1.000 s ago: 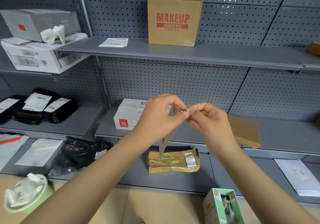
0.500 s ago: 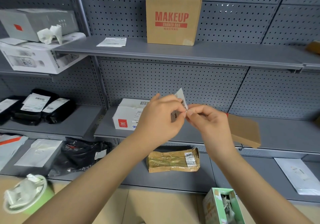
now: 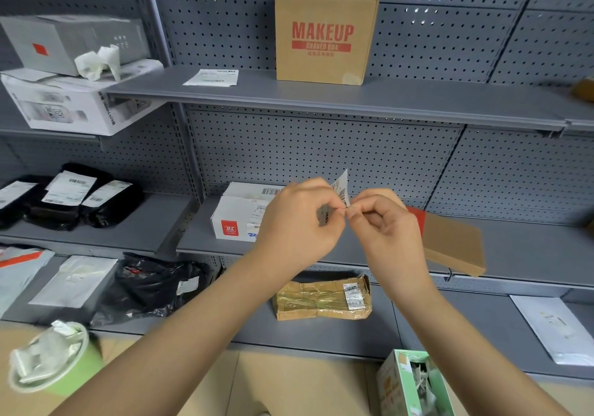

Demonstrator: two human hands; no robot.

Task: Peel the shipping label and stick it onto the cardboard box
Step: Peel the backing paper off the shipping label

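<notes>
Two bare hands, left hand (image 3: 297,222) and right hand (image 3: 387,227), pinch a small white barcoded shipping label (image 3: 341,187) upright, its long axis tilted up-right, in open air before the grey shelf (image 3: 514,255).

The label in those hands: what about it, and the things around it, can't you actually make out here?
- Label: mostly hidden by the left hand and right hand; how far it is peeled cannot be told.
- Its print: barcode stripes show, text too small.
- White box: right part hidden behind the left hand.
- Flat brown box: left end hidden behind the right hand.
- Green cup: blurred, contents unclear.
</notes>
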